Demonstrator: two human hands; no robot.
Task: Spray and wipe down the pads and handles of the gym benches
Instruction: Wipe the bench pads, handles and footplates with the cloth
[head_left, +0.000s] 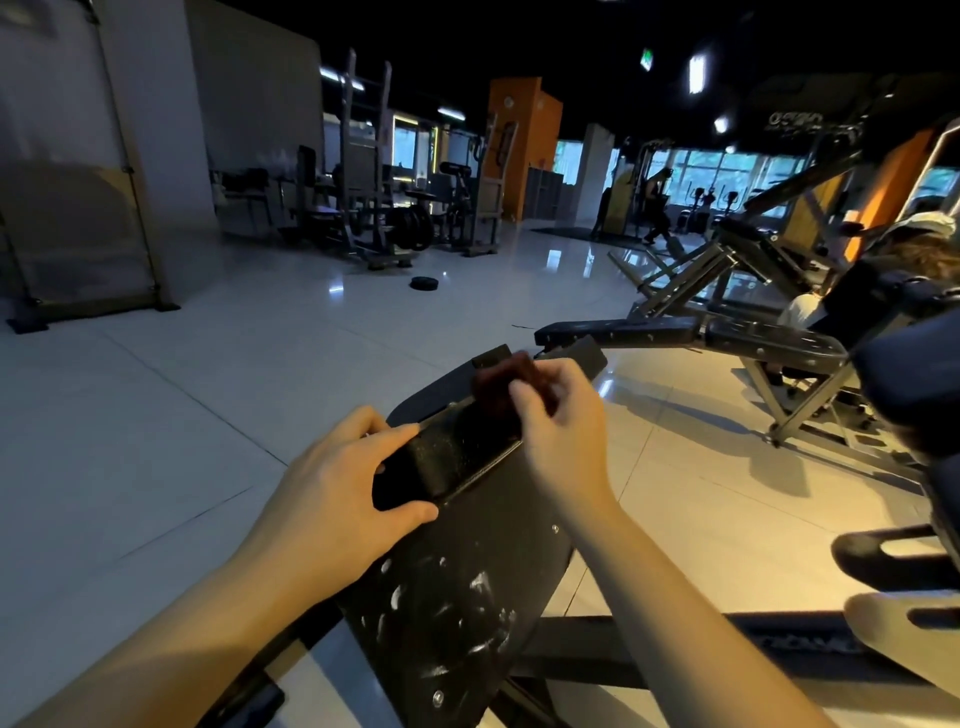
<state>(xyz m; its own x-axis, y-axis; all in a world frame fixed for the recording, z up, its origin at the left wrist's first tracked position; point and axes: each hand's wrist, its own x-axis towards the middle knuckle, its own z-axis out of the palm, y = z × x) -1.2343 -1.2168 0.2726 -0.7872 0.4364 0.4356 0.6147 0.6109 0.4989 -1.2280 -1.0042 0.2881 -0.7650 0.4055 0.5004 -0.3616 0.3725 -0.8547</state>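
scuffed backboard: nearest the head camera, a black bench panel showing white smears and screw heads.
left hand: fingers and thumb wrapped round the near end of the black support bar, likely to steady it.
right hand: fingers curled, pinching a dark red cloth against the bar's far end, apparently wiping.
flat bench: beyond, on the tiled floor, seemingly not yet wiped.

left hand: bare | right hand: bare | forearms: bare
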